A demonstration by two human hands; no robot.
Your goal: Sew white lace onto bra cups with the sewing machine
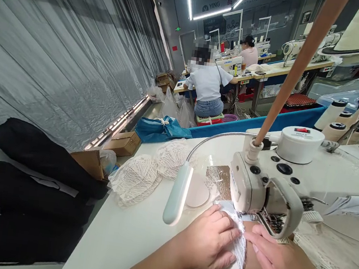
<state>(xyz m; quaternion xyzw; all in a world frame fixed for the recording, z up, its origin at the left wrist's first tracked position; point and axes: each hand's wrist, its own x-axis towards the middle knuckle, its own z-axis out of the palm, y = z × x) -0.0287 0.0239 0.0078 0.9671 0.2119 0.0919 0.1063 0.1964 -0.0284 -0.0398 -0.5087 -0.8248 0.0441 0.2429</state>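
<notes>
A white lace cup piece (pixel 239 252) lies at the front of the sewing machine (pixel 247 187), its far end by the needle area. My left hand (pixel 213 240) rests on top of the piece, fingers bent and pressed down on it. At the piece's right edge is my right hand (pixel 271 252), its fingertips touching that edge and its fingers stretched out, partly behind the machine's looped guard. A round beige pad (pixel 197 191) lies on the white table, left of the machine head.
A lamp (pixel 178 194) on a bent metal arm hangs left of my hands. Lace cups (pixel 137 177) lie at the table's left edge. Thread cones (pixel 330 114) stand behind right. Two people sit at machines further back.
</notes>
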